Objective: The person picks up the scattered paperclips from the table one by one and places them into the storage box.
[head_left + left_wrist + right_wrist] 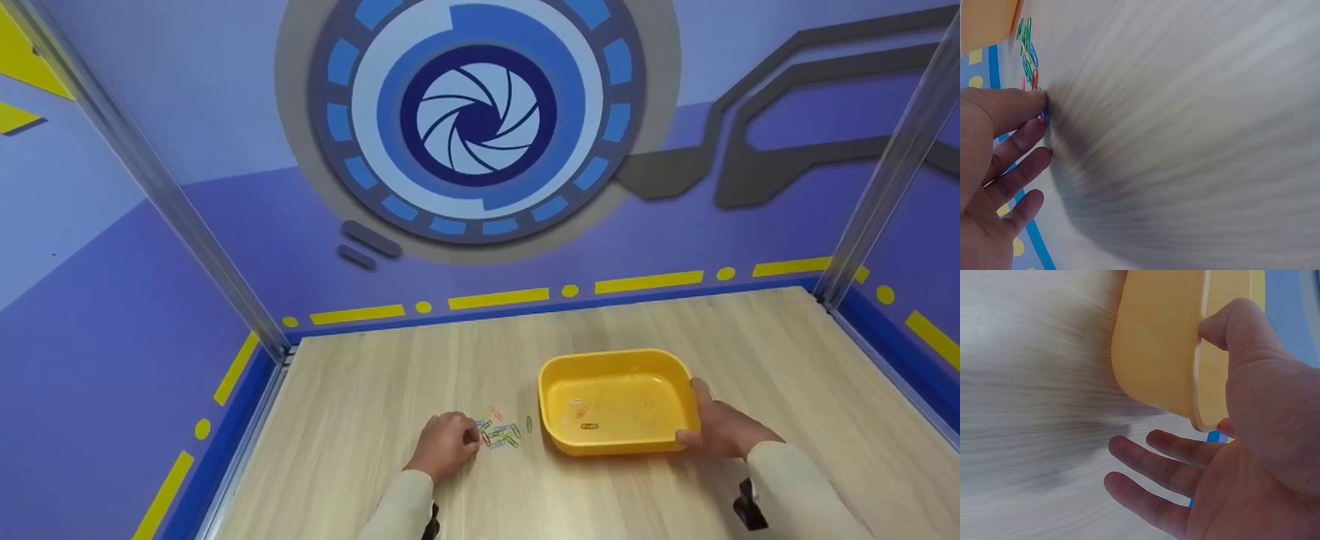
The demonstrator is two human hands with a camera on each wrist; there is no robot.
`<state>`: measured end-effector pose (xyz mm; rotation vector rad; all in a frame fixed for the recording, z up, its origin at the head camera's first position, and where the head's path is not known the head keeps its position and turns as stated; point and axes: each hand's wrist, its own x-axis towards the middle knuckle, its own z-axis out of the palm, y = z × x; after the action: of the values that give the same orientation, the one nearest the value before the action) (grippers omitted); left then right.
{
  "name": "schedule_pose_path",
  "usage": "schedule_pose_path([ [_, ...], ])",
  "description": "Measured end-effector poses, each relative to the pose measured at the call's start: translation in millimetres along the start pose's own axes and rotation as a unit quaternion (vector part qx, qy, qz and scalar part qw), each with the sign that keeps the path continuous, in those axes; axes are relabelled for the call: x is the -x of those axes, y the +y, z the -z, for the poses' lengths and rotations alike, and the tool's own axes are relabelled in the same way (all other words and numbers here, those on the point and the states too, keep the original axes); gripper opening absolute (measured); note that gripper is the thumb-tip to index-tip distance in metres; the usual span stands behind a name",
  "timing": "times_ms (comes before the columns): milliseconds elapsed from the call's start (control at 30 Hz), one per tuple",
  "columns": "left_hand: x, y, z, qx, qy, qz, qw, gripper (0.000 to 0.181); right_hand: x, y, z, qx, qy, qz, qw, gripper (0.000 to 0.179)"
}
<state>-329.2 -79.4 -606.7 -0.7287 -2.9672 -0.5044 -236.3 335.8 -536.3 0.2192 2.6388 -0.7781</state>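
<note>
Bent over the wooden tabletop, my left hand (444, 445) is at the left edge of a small pile of coloured paper clips (501, 433). In the left wrist view a blue paper clip (1046, 117) shows between its thumb and index fingertip, close to the tabletop. My right hand (724, 426) grips the right end of a yellow plastic tub (615, 448). Its thumb (1216, 329) presses on the rim, while three other fingers extend beneath, apart from the wall. Inside the tub lie several paper clips, among them a dark one (589, 426).
One green paper clip (529, 424) lies apart, between the pile and the tub. A blue and purple printed wall (247, 225) rises behind the wooden tabletop (375, 390), with side panels at left and right and metal posts (180, 217) in the corners.
</note>
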Motion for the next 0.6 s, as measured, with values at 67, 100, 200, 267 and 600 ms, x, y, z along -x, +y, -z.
schedule_pose_path([
  [67, -0.1, 1.6, 0.8, 0.001, -0.001, 0.005, 1.0000, 0.003, -0.8, 0.1, -0.5, 0.004, 0.007, 0.010, 0.9999, 0.101],
  [100, -0.1, 2.3, 0.9, 0.001, -0.001, 0.008, 1.0000, 0.003, -1.2, 0.4, -0.6, 0.006, 0.010, 0.015, 0.9998, 0.101],
  [200, -0.2, 3.7, 1.3, 0.001, 0.001, 0.013, 0.9999, 0.003, -2.2, 0.7, -1.1, 0.008, 0.011, 0.015, 0.9998, 0.100],
  [267, -0.3, 4.3, 1.8, 0.003, 0.003, 0.014, 0.9999, 0.004, -2.9, 1.1, -1.1, 0.011, 0.010, 0.014, 0.9998, 0.100],
  [600, -1.3, 5.6, 3.7, 0.004, 0.027, 0.001, 0.9996, 0.005, -2.7, 1.5, -0.4, 0.010, 0.006, 0.009, 0.9999, 0.100],
])
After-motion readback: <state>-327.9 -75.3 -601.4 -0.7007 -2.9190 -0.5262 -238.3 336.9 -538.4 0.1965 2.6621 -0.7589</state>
